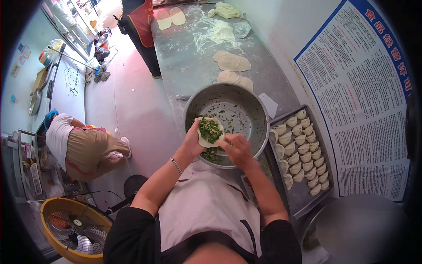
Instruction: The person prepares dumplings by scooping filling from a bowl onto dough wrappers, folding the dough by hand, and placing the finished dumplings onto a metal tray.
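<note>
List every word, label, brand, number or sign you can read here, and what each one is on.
"食品经营许可": large characters down the blue border of the wall poster; its small print is too small to read.
Dark marks on the white cabinet front: too blurred to read.
Badge at the hub of the yellow fan: too small to read.
</note>
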Tool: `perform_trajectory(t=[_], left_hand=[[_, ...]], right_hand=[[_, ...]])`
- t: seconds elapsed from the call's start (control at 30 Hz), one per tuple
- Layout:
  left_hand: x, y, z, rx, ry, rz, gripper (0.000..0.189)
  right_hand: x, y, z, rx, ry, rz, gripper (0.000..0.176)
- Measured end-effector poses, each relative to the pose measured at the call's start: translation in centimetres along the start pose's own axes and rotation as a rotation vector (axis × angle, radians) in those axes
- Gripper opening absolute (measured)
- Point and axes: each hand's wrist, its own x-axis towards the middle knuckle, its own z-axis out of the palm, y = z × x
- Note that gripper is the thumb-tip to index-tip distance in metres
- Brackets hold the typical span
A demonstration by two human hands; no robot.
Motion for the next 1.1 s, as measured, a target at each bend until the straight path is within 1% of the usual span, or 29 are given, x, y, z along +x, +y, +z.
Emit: perform_trajectory(t=[0.07, 0.17, 0.27, 0.37, 0.47, 0.57, 0.67, 0.77, 0.87, 0.97, 1.07, 1.1], left_hand=[[-0.1, -0.4, -0.1, -0.013, -0.061, -0.010, 0.049], [-0.1, -0.5, 0.0, 0.021, -0.074, -0.009, 0.047], [-0.3, -0.7, 0.7, 0.357, 0.145, 0.001, 0.046], [-1.2, -0.3, 2.0, 0.530, 0.015, -0.083, 0.038], [-1.9, 0.0, 3.5, 0.893, -0.141, 0.000, 0.028], [-3.2, 0.1, 4.6, 1.509, -0.287, 0.377, 0.037], [-3.7, -0.5, 5.1, 1.252, -0.284, 0.470, 0.038], [-4.2, -0.9, 5.6, 0.927, -0.280, 0.444, 0.041], [-4.4, -1.2, 6.5, 0.815, -0.301, 0.435, 0.043], [-4.8, -1.5, 7.2, 0.715, -0.303, 0.367, 0.042], [-4.8, -1.6, 7.4, 0.700, -0.333, 0.338, 0.041], [-4.9, -1.7, 7.3, 0.707, -0.347, 0.337, 0.040]], right_hand=[[1.7, 0.1, -0.7, 0.004, -0.058, -0.093, 0.029], [3.6, -0.3, -2.3, 0.145, -0.028, -0.036, 0.021], [3.8, 0.0, -2.1, 0.539, -0.113, 0.279, 0.017], [3.2, 1.1, -0.6, 0.961, -0.155, 0.454, 0.017], [3.6, 0.2, -1.6, 1.014, -0.121, 0.591, 0.017], [3.9, -1.0, -2.4, 0.835, -0.039, 0.475, 0.023], [5.1, -3.2, -4.7, 0.667, 0.140, 0.363, 0.035], [4.2, -4.1, -3.9, 0.965, 0.422, 0.643, 0.050], [1.8, -2.8, -2.6, 1.577, 0.292, 0.810, 0.051], [2.7, -4.1, -2.6, 1.382, 0.409, 0.869, 0.043], [3.3, -3.5, -2.9, 0.470, 0.514, 0.309, 0.031], [3.2, -3.5, -3.2, 0.459, 0.513, 0.298, 0.027]])
